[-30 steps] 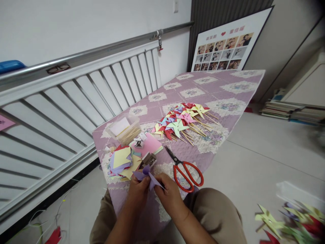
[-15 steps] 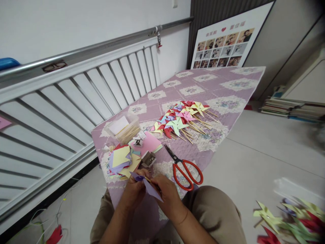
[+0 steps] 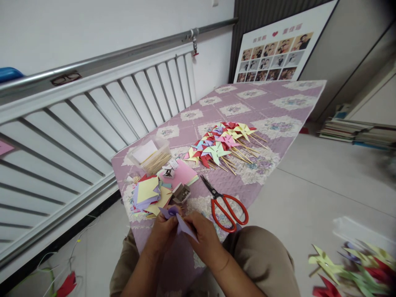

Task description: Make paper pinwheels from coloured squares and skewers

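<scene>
A purple paper pinwheel point(image 3: 187, 229), its blades partly folded, is between my two hands at the table's near edge. My left hand point(image 3: 163, 232) pinches its folded middle. My right hand point(image 3: 203, 234) is closed at its other side, fingers on the paper; a bit of wooden stick seems to show there, mostly hidden. Just beyond my hands sits a small open box of metal fasteners point(image 3: 181, 193). Scissors with red handles point(image 3: 224, 204) lie right of my right hand. Left of my left hand is a pile of cut coloured paper squares point(image 3: 147, 192).
Finished pinwheels point(image 3: 218, 149) lie heaped farther back on the flowered tablecloth point(image 3: 233, 109). A clear box of wooden sticks point(image 3: 154, 159) stands by pink paper point(image 3: 182, 172). More pinwheels point(image 3: 355, 266) are at the lower right. A white radiator point(image 3: 102, 119) borders the left side.
My hands stay in nearly the same place. The purple pinwheel has turned slightly between them, and less of the stick shows. The view has shifted a little.
</scene>
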Action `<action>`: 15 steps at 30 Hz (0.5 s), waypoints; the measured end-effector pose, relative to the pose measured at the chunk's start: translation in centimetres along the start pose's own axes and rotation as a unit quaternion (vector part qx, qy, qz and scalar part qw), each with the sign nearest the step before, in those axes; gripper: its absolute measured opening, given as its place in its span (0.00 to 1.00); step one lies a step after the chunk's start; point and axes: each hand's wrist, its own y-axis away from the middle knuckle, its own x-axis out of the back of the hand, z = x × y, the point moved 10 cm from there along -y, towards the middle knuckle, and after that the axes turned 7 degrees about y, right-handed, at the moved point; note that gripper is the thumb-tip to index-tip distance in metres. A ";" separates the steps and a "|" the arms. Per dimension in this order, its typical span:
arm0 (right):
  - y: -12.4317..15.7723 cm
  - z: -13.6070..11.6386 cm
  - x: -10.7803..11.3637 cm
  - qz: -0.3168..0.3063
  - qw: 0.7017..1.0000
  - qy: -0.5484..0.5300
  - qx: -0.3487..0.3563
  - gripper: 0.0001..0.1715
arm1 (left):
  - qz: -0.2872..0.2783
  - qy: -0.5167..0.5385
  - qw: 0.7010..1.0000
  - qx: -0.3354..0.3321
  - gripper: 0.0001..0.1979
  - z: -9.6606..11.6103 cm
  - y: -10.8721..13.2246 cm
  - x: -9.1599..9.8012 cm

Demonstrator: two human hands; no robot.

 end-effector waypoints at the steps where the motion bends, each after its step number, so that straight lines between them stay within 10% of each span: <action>1: 0.0 0.1 -0.1 -0.002 1.000 -0.004 -0.005 0.05 | 0.010 -0.001 1.000 0.001 0.19 -0.1 0.0 0.3; 10: -0.2 1.6 -0.4 -0.002 0.996 -0.061 -0.065 0.11 | 0.034 -0.002 0.999 0.002 0.20 -0.2 0.1 0.9; 15: -0.1 4.6 -1.4 0.008 0.949 -0.233 -0.210 0.09 | 0.022 -0.019 1.000 0.001 0.18 -0.3 0.0 0.5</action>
